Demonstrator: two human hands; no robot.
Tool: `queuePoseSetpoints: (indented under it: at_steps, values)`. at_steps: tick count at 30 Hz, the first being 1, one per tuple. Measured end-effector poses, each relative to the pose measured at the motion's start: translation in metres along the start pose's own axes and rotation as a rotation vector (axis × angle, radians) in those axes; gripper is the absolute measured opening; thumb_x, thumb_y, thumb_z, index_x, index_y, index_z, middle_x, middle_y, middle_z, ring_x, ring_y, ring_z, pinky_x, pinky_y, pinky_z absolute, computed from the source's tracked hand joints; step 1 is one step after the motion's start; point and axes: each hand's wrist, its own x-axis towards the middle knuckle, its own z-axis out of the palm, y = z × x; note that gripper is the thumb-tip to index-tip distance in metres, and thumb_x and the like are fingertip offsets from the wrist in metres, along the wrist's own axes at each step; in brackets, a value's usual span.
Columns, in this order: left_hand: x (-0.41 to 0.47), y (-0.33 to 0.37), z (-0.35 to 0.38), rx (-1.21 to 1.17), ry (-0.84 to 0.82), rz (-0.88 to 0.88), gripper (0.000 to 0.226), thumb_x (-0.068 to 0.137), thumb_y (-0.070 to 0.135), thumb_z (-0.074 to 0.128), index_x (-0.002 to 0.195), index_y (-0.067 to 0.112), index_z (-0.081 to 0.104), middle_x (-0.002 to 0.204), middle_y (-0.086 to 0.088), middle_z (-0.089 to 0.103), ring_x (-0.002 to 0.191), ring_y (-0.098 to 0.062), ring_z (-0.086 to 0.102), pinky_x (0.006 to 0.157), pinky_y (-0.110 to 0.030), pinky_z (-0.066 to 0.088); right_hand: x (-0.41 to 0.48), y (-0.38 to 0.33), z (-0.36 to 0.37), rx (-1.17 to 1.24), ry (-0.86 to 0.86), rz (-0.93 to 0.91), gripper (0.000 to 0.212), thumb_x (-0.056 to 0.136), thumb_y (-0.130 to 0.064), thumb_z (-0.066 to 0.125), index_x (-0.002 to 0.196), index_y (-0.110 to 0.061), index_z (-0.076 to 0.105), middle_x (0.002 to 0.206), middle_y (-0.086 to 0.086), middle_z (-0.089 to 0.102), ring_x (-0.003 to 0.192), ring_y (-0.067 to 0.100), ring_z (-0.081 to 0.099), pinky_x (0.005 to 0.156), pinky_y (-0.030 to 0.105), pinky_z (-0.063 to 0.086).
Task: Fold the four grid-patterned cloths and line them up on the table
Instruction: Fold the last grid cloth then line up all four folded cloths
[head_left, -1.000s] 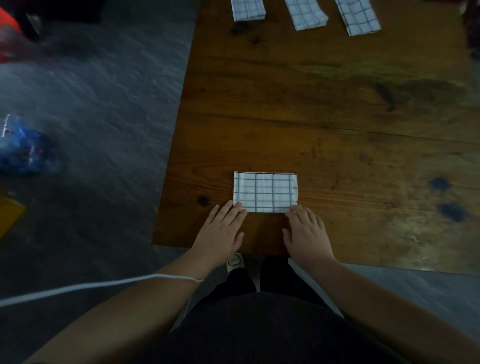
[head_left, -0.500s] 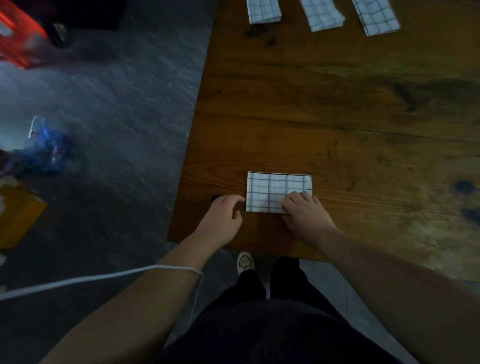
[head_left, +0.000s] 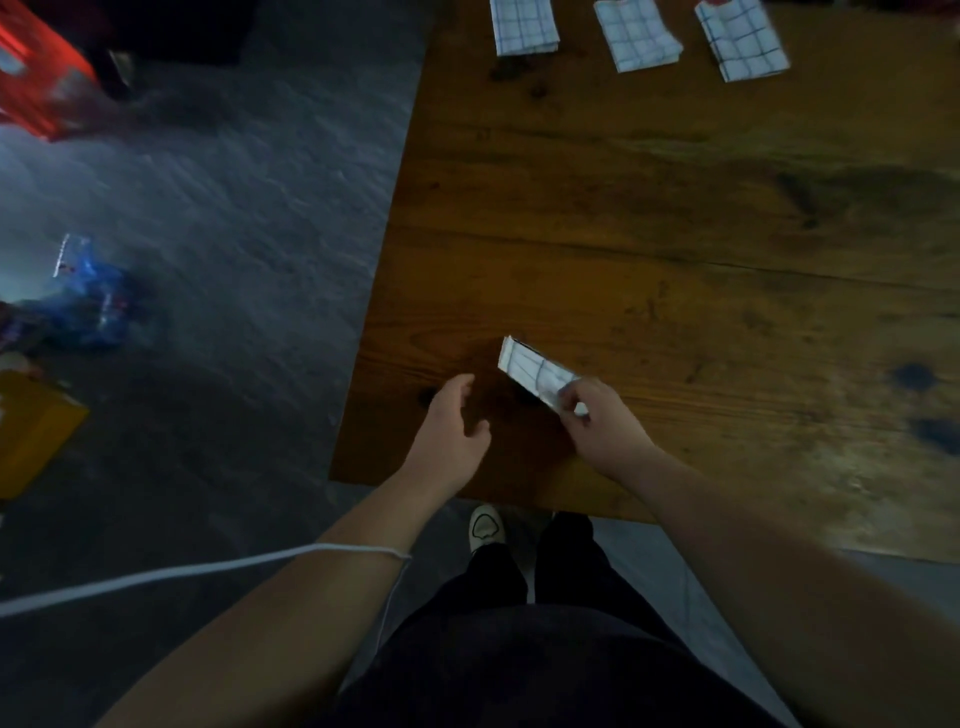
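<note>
Pinched in right grip, one folded cloth; left grip loosely curled, empty; three lined cloths lie beyond.

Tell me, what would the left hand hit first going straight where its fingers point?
Probably the left hand would reach the near end of the folded cloth held by the right hand; depth is unclear.
</note>
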Motion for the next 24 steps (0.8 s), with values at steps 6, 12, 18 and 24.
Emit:
queuePoseSetpoints:
  at_steps: [6, 12, 18, 24]
  values:
    - [0.002, 0.026, 0.012, -0.343, -0.252, -0.213, 0.077, 0.095, 0.04, 0.068, 0.157, 0.024, 0.023, 0.145, 0.0, 0.047, 0.13, -0.02, 0.049, 0.112, -0.044, 0.042, -0.059, -0.015, -0.037, 0.929, -0.093, 0.308, 0.01, 0.099, -0.011, 0.053, 0.09, -0.014, 0.052, 0.099, 0.013, 0.06, 0.09, 0.031, 0.061, 0.076, 0.045, 0.052]
    - [-0.014, 0.09, 0.056, -0.599, -0.403, -0.155, 0.022, 0.104, 0.021, 0.052, 0.123, 0.022, 0.063, 0.122, -0.005, 0.07, 0.114, -0.022, 0.065, 0.097, -0.04, 0.051, -0.115, 0.011, -0.066, 1.333, -0.042, 0.336, 0.002, 0.092, -0.011, 0.056, 0.09, -0.012, 0.057, 0.107, 0.014, 0.067, 0.1, 0.037, 0.065, 0.073, 0.045, 0.057]
    - [-0.042, 0.164, 0.119, -0.252, -0.455, 0.087, 0.014, 0.106, 0.029, 0.048, 0.117, 0.034, 0.055, 0.115, 0.001, 0.069, 0.101, -0.013, 0.07, 0.086, -0.04, 0.059, -0.175, 0.059, -0.107, 1.042, 0.301, 0.37, 0.018, 0.101, -0.028, 0.055, 0.112, -0.021, 0.068, 0.107, 0.004, 0.075, 0.097, 0.023, 0.073, 0.082, 0.043, 0.059]
    - [-0.088, 0.231, 0.234, -0.092, -0.612, 0.189, 0.019, 0.107, 0.036, 0.043, 0.123, 0.028, 0.049, 0.116, -0.002, 0.066, 0.104, -0.019, 0.068, 0.087, -0.045, 0.059, -0.252, 0.153, -0.15, 0.859, 0.583, 0.427, 0.012, 0.101, -0.024, 0.054, 0.103, -0.026, 0.066, 0.101, 0.0, 0.073, 0.093, 0.026, 0.071, 0.08, 0.053, 0.061]
